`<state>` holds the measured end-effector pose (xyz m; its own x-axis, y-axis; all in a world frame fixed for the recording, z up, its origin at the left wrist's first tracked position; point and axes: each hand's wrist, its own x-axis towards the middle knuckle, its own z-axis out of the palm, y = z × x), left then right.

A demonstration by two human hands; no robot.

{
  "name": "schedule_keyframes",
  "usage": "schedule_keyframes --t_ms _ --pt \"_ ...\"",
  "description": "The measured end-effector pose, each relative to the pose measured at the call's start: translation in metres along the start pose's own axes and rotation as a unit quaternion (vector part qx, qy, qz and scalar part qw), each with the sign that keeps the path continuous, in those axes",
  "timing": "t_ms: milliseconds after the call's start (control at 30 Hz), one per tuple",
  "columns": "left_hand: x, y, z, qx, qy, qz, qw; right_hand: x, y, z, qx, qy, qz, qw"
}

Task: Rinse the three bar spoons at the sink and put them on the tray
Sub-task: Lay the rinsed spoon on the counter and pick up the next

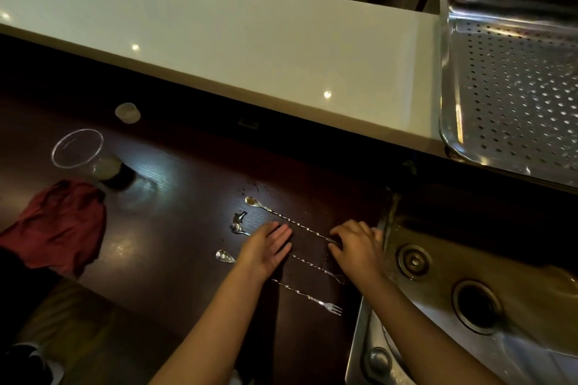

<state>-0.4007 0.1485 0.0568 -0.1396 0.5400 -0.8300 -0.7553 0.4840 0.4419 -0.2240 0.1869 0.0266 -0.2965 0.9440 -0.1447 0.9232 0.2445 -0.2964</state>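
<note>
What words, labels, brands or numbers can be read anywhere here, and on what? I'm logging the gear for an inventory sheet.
None can be read.
Perforated metal tray: no marking shows.
Three bar spoons: no stamp visible on the twisted stems.
Clear plastic cup: no print shows.
Red cloth: plain.
Sink: no brand visible.
Small dark plate on the wall under the white counter: too small and dark to read.

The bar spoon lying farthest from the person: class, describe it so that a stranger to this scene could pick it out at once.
Start at the steel sink on the right, then move left onto the dark wooden counter, where three bar spoons lie side by side. The farthest bar spoon is nearest the white bar top. Unlike its neighbours, its bowl holds amber liquid, and the right hand touches its end.
</note>
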Motion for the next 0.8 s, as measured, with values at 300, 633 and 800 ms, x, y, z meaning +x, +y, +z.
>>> schedule_keyframes --t_ms 300,633,800 --pt "0.002 0.002 0.009 0.015 0.020 -0.016 1.000 0.004 -0.003 -0.003 -0.020 -0.008 -0.031 0.999" --pt "0.007 0.000 0.016 0.028 0.056 0.007 0.998 0.016 -0.003 -0.014 0.102 -0.151 0.005 0.983" --pt "0.010 -0.003 0.017 0.030 0.068 0.018 0.997 0.017 0.008 -0.023 0.229 -0.228 0.048 0.945"
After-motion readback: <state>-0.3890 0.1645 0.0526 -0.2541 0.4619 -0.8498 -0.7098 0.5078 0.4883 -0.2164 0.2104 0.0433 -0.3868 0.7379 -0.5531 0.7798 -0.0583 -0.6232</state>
